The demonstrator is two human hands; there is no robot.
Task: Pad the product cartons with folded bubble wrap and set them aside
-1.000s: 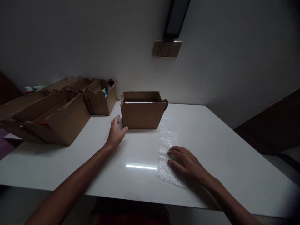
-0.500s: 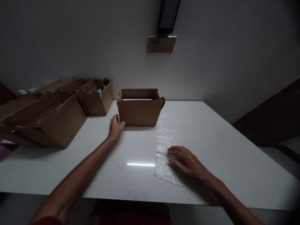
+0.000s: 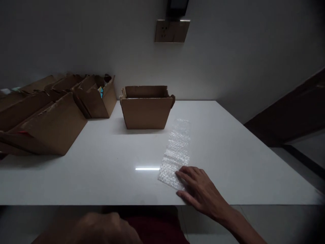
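Left hand (image 3: 101,225) off the box (image 3: 146,110), back below table edge.

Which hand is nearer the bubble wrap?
Right. The right hand rests on the bubble wrap at its near end; the left hand is below the table edge, apart.
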